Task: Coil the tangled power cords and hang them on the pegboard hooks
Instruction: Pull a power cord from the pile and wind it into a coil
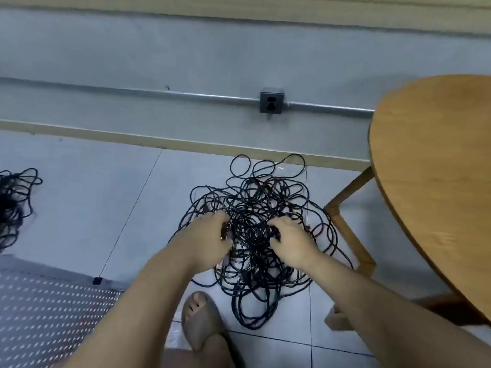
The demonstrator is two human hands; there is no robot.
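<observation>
Floor: pale grey tiles (93, 208), thin dark joints. A cream skirting board (132, 136) runs along the foot of a grey wall (132, 49). A metal pipe (186, 95) crosses the wall low down and meets a dark socket box (271, 102).

Right side: a rounded wooden table (438, 168), with one slanted leg (348, 229) just beside the cords. Lower left: a grey pegboard (47, 314) lies flat on the floor. A foot in a tan sandal (202, 320) stands near the bottom, close to the pile.

The tangle of cords (255, 197) sits on the tiles between the sandal and the skirting board. The cords are black and thin, with many loose loops over a dense knot in the middle and stray loops reaching towards the wall. A second heap of black cords (13, 205) lies at the far left edge, well apart.

Left hand (210, 232): its fingers are curled into the left of the knot, grasping strands. Right hand (292, 237): its fingers are curled likewise, gripping strands on the right of the knot. Both forearms reach down from the near edge.
</observation>
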